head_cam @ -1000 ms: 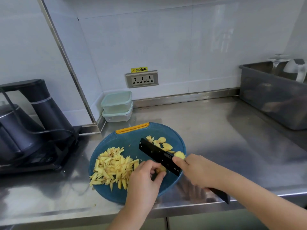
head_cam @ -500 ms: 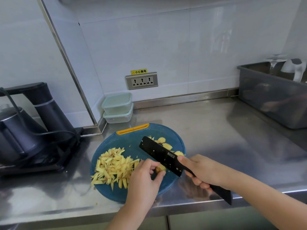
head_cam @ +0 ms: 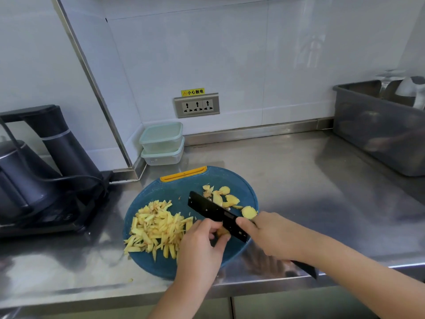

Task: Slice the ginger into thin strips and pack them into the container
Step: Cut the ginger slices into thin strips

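well, little has shifted over the last second, and that is the telling part: the black knife (head_cam: 213, 212) rocked up a touch and has come back down across the same spot, so the chopping stroke is simply repeating. the right hand (head_cam: 273, 238) is wrapped round the handle with its forefinger laid along the blade's flank, and it has slid slightly toward the left hand since half a second ago. the left hand (head_cam: 202, 245) has its fingers curled, pinching a small ginger piece (head_cam: 223, 231) between thumb and fingertips right against the blade; it has not moved off. the heap of cut strips (head_cam: 156, 226) lies just outside the left hand, looking the same as before. the uncut slices (head_cam: 227, 199) wait beyond the right hand's forefinger, on the far side of the blade, on the blue cutting board (head_cam: 179, 187). the stacked containers (head_cam: 161, 139) stand well beyond both hands by the wall, untouched. my reading: slicing is well along but unfinished, and packing has not begun. the held piece is small, so the fingertips sit close to the edge.
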### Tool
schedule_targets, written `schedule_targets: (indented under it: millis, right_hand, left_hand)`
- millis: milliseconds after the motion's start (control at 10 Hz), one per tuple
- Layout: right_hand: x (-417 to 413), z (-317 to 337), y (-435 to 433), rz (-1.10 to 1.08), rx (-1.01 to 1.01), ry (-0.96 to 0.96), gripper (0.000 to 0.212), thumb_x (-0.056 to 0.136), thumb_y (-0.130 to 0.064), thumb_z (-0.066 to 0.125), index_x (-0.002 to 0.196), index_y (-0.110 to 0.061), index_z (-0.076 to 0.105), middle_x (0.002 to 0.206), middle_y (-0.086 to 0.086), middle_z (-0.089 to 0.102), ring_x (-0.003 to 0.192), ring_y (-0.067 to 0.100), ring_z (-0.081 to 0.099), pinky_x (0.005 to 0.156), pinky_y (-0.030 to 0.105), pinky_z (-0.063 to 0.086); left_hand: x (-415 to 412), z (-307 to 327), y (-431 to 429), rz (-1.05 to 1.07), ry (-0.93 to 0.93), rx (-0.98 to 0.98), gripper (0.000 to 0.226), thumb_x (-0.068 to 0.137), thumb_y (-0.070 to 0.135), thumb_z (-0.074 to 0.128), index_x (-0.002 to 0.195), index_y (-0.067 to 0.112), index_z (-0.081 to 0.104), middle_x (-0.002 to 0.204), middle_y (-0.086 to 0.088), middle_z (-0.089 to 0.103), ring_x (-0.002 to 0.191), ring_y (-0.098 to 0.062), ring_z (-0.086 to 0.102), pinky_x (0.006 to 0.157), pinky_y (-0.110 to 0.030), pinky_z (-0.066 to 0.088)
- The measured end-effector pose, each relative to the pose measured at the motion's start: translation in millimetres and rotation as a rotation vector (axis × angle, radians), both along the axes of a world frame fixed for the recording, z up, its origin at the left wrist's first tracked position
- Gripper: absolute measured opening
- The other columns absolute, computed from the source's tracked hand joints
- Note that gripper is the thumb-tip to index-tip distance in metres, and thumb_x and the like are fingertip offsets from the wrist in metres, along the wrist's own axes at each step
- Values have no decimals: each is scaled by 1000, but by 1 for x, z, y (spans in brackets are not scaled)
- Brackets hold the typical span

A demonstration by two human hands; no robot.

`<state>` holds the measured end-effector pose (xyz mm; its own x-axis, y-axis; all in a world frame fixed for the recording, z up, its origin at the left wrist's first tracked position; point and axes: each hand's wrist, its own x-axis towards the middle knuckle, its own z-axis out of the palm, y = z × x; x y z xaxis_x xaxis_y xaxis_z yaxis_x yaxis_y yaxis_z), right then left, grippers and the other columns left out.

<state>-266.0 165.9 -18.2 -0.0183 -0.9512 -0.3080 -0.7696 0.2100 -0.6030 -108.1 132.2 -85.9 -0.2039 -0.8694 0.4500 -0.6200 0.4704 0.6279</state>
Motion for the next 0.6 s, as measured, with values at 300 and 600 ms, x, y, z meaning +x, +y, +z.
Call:
schedule_targets:
  millis: [300, 600]
  right_hand:
    - [6, -3, -9, -162, 106, -218, 41, 103, -43, 30, 68, -21, 38, 54, 3, 42, 40, 16, 39, 45, 27, 45]
    - [-9, 5, 8, -108, 155, -253, 51, 98, -57, 31, 75, -13, 42, 49, 0, 38, 36, 13, 32, 37, 18, 35]
  left_hand:
    - [5, 1, 2, -62, 3, -23, 22, 76, 27, 78, 96, 21, 70, 80, 19, 55, 73, 1, 55, 66, -8, 45]
    - [4, 0, 0, -65, 34, -50, 12, 76, 17, 78, 85, 20, 71, 76, 14, 56, 66, -2, 56, 66, -10, 46]
